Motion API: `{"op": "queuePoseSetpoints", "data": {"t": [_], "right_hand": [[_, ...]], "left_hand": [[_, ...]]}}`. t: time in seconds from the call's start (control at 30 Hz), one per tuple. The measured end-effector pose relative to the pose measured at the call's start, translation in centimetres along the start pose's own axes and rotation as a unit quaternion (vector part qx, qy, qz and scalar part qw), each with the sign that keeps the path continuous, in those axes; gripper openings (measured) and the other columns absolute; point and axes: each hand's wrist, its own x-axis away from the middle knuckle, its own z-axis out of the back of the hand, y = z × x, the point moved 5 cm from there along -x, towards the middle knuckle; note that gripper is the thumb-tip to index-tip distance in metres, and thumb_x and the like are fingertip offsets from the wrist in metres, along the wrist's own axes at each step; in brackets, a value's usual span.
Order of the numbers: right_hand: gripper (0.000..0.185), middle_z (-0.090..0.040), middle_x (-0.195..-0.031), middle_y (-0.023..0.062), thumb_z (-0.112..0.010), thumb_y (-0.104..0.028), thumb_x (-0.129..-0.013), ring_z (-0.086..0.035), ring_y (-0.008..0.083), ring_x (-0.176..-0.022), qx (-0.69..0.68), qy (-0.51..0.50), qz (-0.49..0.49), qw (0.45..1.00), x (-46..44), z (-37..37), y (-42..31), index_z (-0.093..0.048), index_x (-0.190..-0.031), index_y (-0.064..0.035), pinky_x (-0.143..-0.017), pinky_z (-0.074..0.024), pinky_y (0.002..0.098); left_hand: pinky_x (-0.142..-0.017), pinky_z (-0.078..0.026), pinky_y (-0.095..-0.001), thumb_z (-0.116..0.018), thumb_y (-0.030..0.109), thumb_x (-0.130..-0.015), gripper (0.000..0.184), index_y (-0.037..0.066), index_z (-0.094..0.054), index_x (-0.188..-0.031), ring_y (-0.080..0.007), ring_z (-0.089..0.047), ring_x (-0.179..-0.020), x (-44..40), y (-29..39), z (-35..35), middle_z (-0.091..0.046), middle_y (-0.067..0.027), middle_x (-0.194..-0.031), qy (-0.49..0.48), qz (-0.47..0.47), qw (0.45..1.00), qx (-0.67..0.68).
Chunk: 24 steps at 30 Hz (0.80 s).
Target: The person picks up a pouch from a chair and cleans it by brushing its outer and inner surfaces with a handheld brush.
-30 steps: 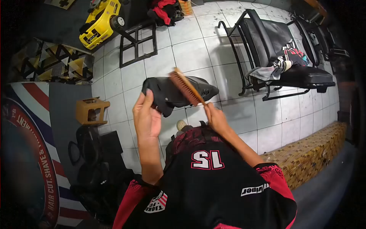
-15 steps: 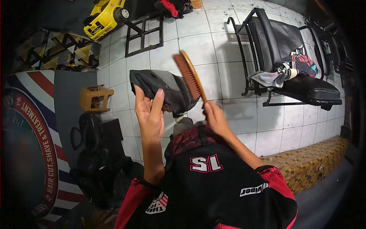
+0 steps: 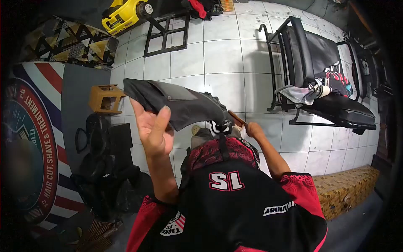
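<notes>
A dark grey and black cloth piece [image 3: 180, 101] with a flat pocket stretches out in front of my waist. My left hand [image 3: 153, 130] holds its far left corner, with the fingers behind the fabric and the thumb raised off its front. My right hand [image 3: 254, 129] is closed around the wooden handle of a brush [image 3: 239, 119], low at the cloth's right end. Most of the brush is hidden behind the cloth from here, bristles included. A black-and-white bunched part [image 3: 221, 126] hangs at the cloth's lower right, close to my waist.
A black padded chair [image 3: 312, 63] with clothing on it stands to the right. On the left are a brown plastic stool [image 3: 105, 98] and a round barber sign [image 3: 31, 147]. A black metal frame [image 3: 167, 35] and yellow toy car [image 3: 126, 16] lie farther off. A woven-pattern bench [image 3: 348, 191] sits lower right.
The brush has gone from upright above the cloth to low behind its right end, my right hand moving down and right. My left hand has shifted left, and the cloth is stretched out wider.
</notes>
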Motion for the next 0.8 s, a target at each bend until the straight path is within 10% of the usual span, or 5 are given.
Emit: {"op": "queuePoseSetpoints", "data": {"t": [0.2, 0.3, 0.57, 0.7, 0.8], "right_hand": [[0.042, -0.058, -0.081, 0.0268, -0.035, -0.034, -0.093, -0.057, 0.0408, -0.079, -0.319, 0.088, 0.064, 0.941, 6.1, 9.8, -10.3, -0.054, -0.084, 0.0023, -0.067, -0.0425, 0.0436], [0.029, -0.053, -0.069, 0.0241, -0.035, -0.027, -0.095, -0.053, 0.0410, -0.068, -0.422, 0.082, 0.253, 0.867, 12.1, 15.5, -17.9, -0.046, -0.089, -0.0006, -0.062, -0.0411, 0.0415], [0.023, -0.058, -0.072, 0.0255, -0.037, -0.027, -0.094, -0.054, 0.0463, -0.065, -0.113, 0.108, 0.239, 0.958, 5.9, 8.4, -13.1, -0.043, -0.094, -0.0044, -0.057, -0.0399, 0.0551], [0.041, -0.062, -0.090, 0.0234, -0.037, -0.036, -0.092, -0.059, 0.0413, -0.084, 0.041, -0.030, 0.026, 0.998, -1.2, -2.1, 0.6, -0.059, -0.099, -0.0027, -0.073, -0.0481, 0.0488], [0.047, -0.058, -0.077, 0.0302, -0.036, -0.032, -0.091, -0.059, 0.0429, -0.076, 0.067, -0.050, 0.048, 0.995, -0.3, -3.0, 1.7, -0.063, -0.077, 0.0039, -0.068, -0.0471, 0.0496]], "left_hand": [[-0.097, -0.035, -0.0343, -0.050, -0.014, -0.075, 0.088, 0.007, 0.002, -0.142, -0.0192, -0.041, -0.114, 1.0, -1.9, 0.1, -0.033, -0.0112, -0.131, -0.002, 0.050, 0.996, -0.071], [-0.098, -0.033, -0.0338, -0.049, -0.017, -0.074, 0.090, 0.006, 0.006, -0.141, -0.0198, -0.039, -0.115, 1.1, -2.6, -0.3, -0.031, -0.0129, -0.131, -0.027, 0.068, 0.992, -0.101], [-0.103, -0.025, -0.0378, -0.044, -0.019, -0.070, 0.090, 0.010, 0.003, -0.142, -0.0205, -0.036, -0.121, 1.4, 0.6, 0.3, -0.028, -0.0124, -0.134, -0.028, -0.008, 0.997, -0.070], [-0.093, -0.040, -0.0428, -0.041, -0.019, -0.068, 0.091, 0.011, 0.003, -0.142, -0.0251, -0.039, -0.117, 1.1, 3.4, -0.3, -0.028, -0.0124, -0.134, -0.037, -0.097, 0.992, -0.074], [-0.087, -0.045, -0.0443, -0.040, -0.019, -0.071, 0.091, 0.015, 0.007, -0.141, -0.0259, -0.045, -0.110, 0.6, 3.9, 0.6, -0.030, -0.0132, -0.131, -0.082, -0.117, 0.988, -0.056]]}}
